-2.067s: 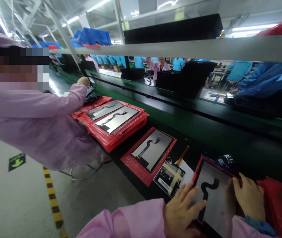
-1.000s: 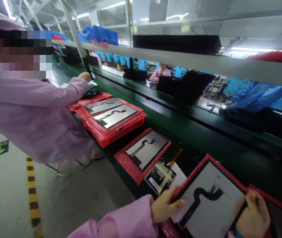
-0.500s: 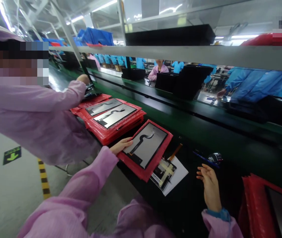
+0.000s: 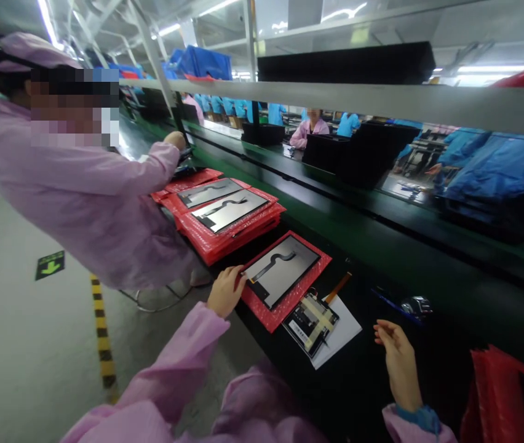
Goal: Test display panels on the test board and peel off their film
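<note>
My left hand (image 4: pixel 226 291) has its thumb and fingers closed at the near left corner of a red bubble-wrap bag (image 4: pixel 269 320). On this bag lies a flat display panel (image 4: pixel 283 271) with a grey back and a curved black ribbon cable. The bag rests on the dark bench, close to its front edge. My right hand (image 4: pixel 399 363) hovers over the bench, fingers loosely bent and apart, holding nothing. Between the hands, a small electronic assembly (image 4: pixel 312 323) with yellowish tape and an orange flex cable sits partly on a white sheet (image 4: pixel 342 332).
A stack of red bubble bags (image 4: pixel 216 246) with display panels is at the left. More red bags (image 4: pixel 492 394) stand at right. A shiny object (image 4: pixel 416 306) and a blue pen-like item (image 4: pixel 389 299) lie beyond my right hand. A co-worker (image 4: pixel 91 184) sits at left.
The bag with the display panel has come down from a tilted hold to lie on the bench. My left hand has turned more palm-down at its corner. The view has shifted left.
</note>
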A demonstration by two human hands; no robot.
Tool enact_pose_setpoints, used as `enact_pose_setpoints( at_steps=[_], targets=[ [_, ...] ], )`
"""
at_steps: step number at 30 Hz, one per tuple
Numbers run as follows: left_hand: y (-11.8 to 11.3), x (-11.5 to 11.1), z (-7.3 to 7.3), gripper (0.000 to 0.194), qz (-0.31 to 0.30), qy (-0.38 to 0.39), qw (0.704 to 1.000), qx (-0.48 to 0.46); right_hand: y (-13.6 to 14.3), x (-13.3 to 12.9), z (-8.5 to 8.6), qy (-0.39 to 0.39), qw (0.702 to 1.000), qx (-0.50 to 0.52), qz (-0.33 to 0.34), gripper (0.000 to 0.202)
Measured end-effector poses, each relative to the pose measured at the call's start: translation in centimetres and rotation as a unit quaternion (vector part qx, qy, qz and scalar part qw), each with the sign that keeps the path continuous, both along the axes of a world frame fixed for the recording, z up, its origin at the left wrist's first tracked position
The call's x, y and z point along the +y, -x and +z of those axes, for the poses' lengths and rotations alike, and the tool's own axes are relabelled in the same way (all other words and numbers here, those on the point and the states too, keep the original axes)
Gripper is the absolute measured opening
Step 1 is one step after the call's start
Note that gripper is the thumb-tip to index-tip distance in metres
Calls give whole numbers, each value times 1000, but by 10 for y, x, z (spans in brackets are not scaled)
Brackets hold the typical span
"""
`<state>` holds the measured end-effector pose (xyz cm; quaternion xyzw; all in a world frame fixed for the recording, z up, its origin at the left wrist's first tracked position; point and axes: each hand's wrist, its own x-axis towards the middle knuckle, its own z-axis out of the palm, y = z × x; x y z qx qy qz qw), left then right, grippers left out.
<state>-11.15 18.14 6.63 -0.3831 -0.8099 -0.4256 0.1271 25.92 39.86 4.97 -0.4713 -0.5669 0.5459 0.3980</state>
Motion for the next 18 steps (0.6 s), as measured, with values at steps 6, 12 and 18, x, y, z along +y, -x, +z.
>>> enact_pose_setpoints(
  at_steps=[6, 12, 18],
  targets=[
    [1, 9, -41, 41, 135, -68, 988, -3, -2, 2, -3, -11, 996, -87, 15, 73],
    [13, 25, -39, 30, 176, -84, 981, 9, -8, 15, -16, -7, 993, -115, 25, 68],
    [11, 26, -40, 21, 184, -98, 978, 13, -7, 12, -1, 46, 987, -152, 20, 68]
  ],
)
